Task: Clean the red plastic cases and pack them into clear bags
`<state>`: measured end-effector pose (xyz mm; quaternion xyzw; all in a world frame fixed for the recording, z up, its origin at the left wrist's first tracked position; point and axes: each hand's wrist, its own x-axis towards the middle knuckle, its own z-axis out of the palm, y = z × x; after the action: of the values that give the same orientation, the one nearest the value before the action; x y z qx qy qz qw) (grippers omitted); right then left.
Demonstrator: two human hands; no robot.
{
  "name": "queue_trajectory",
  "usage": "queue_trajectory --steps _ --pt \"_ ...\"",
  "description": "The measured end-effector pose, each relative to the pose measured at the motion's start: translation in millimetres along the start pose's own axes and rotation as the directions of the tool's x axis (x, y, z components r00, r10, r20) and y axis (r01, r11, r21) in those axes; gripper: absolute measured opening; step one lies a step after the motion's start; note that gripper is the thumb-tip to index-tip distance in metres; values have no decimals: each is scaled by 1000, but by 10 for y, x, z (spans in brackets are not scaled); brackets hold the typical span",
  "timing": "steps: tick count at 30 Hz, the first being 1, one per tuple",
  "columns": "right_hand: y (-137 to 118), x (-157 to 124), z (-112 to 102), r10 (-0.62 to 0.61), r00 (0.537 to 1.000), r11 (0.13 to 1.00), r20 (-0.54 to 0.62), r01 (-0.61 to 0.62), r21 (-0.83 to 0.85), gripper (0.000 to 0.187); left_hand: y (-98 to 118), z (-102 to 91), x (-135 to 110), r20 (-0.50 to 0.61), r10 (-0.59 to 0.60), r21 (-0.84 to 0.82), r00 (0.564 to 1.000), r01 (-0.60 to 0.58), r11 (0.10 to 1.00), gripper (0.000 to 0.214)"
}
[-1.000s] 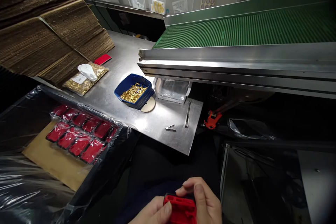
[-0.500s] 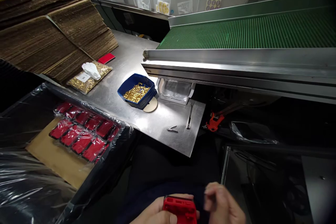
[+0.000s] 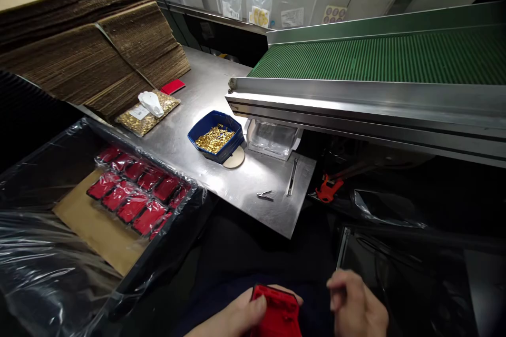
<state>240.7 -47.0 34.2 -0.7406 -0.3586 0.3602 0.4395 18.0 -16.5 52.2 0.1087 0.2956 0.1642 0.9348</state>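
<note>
My left hand (image 3: 237,315) is closed round a red plastic shell with a black edge (image 3: 279,313) at the bottom of the view. Its thumb presses on the shell's inner side, which faces up. To the right, apart from the shell, is my right hand (image 3: 358,305) with its fingers curled in. Whether anything is between those fingers cannot be made out. On the metal table (image 3: 221,184) ahead stands a blue bin (image 3: 221,155) of small gold-coloured metal pieces (image 3: 215,138). Small nippers (image 3: 264,196) and a thin dark tool (image 3: 292,176) lie near the table's front corner.
At left, a plastic-lined box (image 3: 158,253) holds several bagged red parts (image 3: 134,205) on cardboard. Stacked cardboard (image 3: 118,47) and a bag of gold pieces (image 3: 146,121) are behind. A green conveyor (image 3: 356,55) slopes at right, with a clear tray (image 3: 272,139) under its end and an orange-handled tool (image 3: 329,188).
My right hand has moved a little to the right, away from the red shell. The shell has tilted in my left hand, and the thumb has shifted up along it. The camera has turned slightly.
</note>
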Motion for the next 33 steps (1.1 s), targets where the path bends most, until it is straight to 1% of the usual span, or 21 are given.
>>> queue_trajectory --steps 1,2,3,4,5,7,9,10,12,14,16,19,22,25,26,27,28,29,30,32,33 --pt "30 134 28 3 1000 994 13 -1 -108 46 -37 -15 -28 -6 8 -29 1000 -8 1000 91" --pt "36 280 103 -36 997 975 73 50 -214 40 -68 -20 -53 -7 10 -66 1000 -10 998 96" --pt "22 432 223 -103 979 941 176 153 -300 34 -91 -16 -77 -15 8 -106 1000 -9 994 101" --pt "-9 583 379 -175 942 888 286 276 -368 31 -104 -4 -96 -32 6 -142 999 -10 990 104" --pt "-49 728 557 -215 907 844 363 359 -399 28 -109 13 -113 -57 4 -169 998 -14 985 105" --pt "-134 982 920 -247 856 771 454 458 -442 30 -101 43 -137 -95 2 -182 995 -19 983 102" --pt "-193 1175 1213 -234 834 719 499 494 -488 35 -85 51 -151 -96 12 -152 995 -27 988 96" --pt "-210 1247 1315 -219 827 695 518 505 -512 32 -80 46 -156 -85 18 -132 996 -29 991 95" --pt "-222 1344 1428 -188 816 661 546 516 -544 20 -78 29 -167 -83 28 -114 996 -37 993 99" --pt "-222 1384 1439 -167 808 651 565 521 -552 9 -85 17 -179 -117 33 -139 993 -49 989 106" --pt "-223 1367 1373 -148 811 671 566 503 -545 2 -95 12 -187 -145 29 -178 989 -55 982 111" --pt "-228 1242 1156 -78 818 763 570 417 -494 14 -116 2 -182 -139 18 -210 990 -47 977 114" --pt "-241 1016 813 -18 824 872 567 290 -394 28 -147 -25 -167 -97 4 -242 995 -27 970 114" --pt "-305 744 411 39 871 958 489 107 -266 36 -131 -41 -182 -51 -6 -226 999 -6 974 115" --pt "-346 658 283 40 882 968 469 83 -239 36 -95 -36 -200 -37 -4 -197 999 -3 980 115" --pt "-398 580 167 15 888 971 460 98 -220 34 -37 -24 -222 -7 -2 -144 1000 1 990 113" --pt "-461 515 65 -35 883 966 469 151 -211 30 42 -7 -246 41 -4 -68 999 7 998 110" --pt "-533 465 -22 -98 864 956 494 220 -195 25 141 14 -266 104 -13 32 995 10 999 108" --pt "-614 431 -93 -160 827 942 539 291 -167 21 253 34 -277 163 -31 142 986 7 990 109" --pt "-790 409 -189 -253 721 905 645 413 -107 17 478 58 -249 243 -115 324 963 31 945 110" --pt "-880 416 -218 -282 664 884 693 460 -81 19 570 54 -204 268 -174 374 947 64 925 109"
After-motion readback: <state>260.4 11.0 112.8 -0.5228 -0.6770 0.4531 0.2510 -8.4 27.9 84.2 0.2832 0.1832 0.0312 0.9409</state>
